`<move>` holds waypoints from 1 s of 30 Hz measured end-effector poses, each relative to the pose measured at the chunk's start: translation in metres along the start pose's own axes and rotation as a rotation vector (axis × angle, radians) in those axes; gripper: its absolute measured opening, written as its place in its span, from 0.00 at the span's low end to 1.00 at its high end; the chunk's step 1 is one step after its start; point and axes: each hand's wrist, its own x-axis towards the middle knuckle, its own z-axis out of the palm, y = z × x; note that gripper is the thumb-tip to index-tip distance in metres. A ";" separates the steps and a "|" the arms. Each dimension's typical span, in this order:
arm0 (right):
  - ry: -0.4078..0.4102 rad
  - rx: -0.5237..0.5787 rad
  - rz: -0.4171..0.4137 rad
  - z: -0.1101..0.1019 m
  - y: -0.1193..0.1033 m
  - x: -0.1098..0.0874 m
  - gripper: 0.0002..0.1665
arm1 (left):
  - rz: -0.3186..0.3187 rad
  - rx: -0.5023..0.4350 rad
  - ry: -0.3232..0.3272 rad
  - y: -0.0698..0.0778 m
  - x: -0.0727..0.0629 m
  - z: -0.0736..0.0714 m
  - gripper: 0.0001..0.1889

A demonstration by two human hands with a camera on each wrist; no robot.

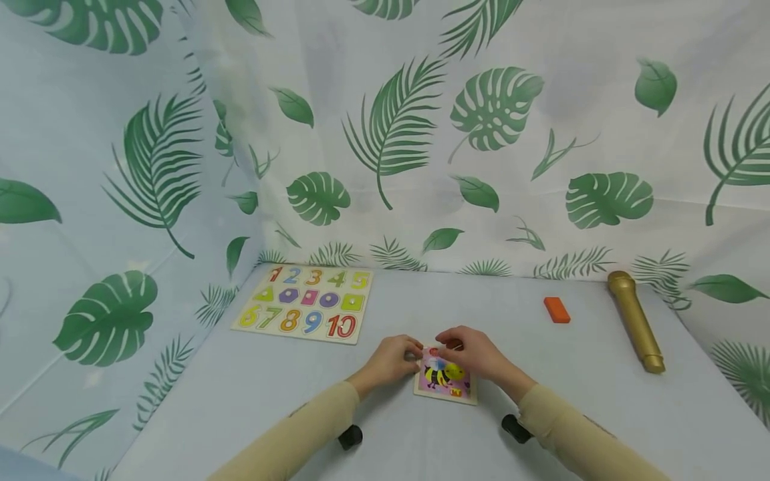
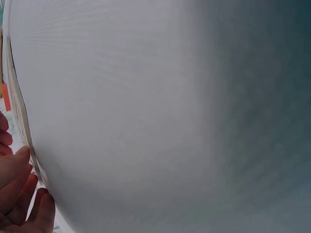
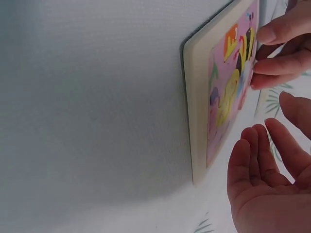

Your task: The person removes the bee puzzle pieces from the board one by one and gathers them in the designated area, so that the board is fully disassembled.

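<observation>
A square, pale-rimmed wooden bee-picture board (image 1: 444,378) lies on the tabletop (image 1: 289,414), five o'clock in head view. The left hand (image 1: 394,361) touches its ten-o'clock edge, pinch unclear; the right hand (image 1: 475,351), unclenched, empty, is at one o'clock. Best steady that edge.

Curtained-off booth (image 1: 601,40), leaf-print fabric walls (image 1: 577,87), pale table (image 1: 481,300)

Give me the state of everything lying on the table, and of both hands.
Puzzle, bee side up
Number board, flat, numbers up
Block, lying flat
Microphone, lying on its side
Left hand, fingers at puzzle's edge
Right hand, loosely curved, empty
</observation>
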 end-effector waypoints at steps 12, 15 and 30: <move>-0.031 -0.029 -0.026 0.010 0.003 0.014 0.15 | -0.023 -0.029 -0.012 0.001 -0.001 -0.001 0.10; -0.040 -0.035 -0.012 0.012 0.002 0.015 0.14 | -0.025 -0.047 -0.010 0.000 -0.002 0.000 0.10; -0.019 -0.110 -0.018 0.018 -0.002 0.020 0.11 | -0.043 -0.051 0.001 -0.003 0.000 0.000 0.10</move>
